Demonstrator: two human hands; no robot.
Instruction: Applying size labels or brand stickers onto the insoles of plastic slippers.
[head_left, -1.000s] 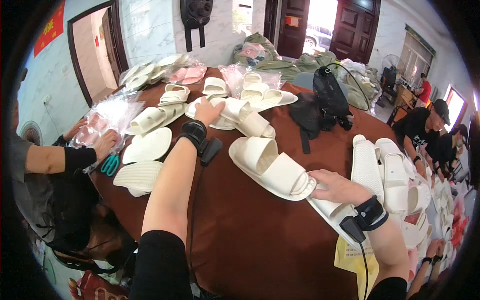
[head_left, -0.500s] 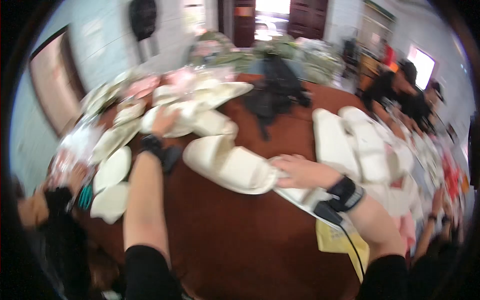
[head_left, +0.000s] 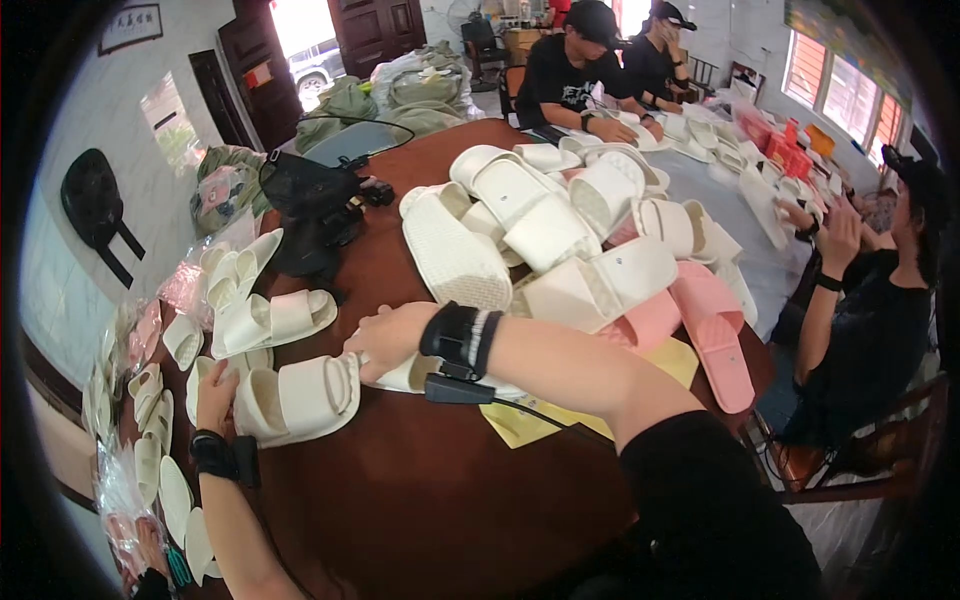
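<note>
A white slipper (head_left: 315,398) lies on the brown table in front of me. My right hand (head_left: 392,342) is closed at its toe end, fingers curled down. Another white slipper (head_left: 415,376) lies partly under that wrist, so I cannot tell whether the hand touches it as well. My left hand (head_left: 214,398) is at the heel end of the first slipper, its fingers bent over a white slipper (head_left: 197,378) just behind. A further pair of white slippers (head_left: 288,316) rests beyond my hands.
A large heap of white slippers (head_left: 540,215) fills the middle right, with pink slippers (head_left: 715,335) and yellow sheets (head_left: 520,425) at its near edge. A black bag (head_left: 310,215) lies at the back. Wrapped slippers line the left edge. Co-workers (head_left: 865,310) sit along the right.
The view has swung right, bringing more of the heap and the co-workers into sight. My hands are closer together, and the slipper between them is now by my left hand.
</note>
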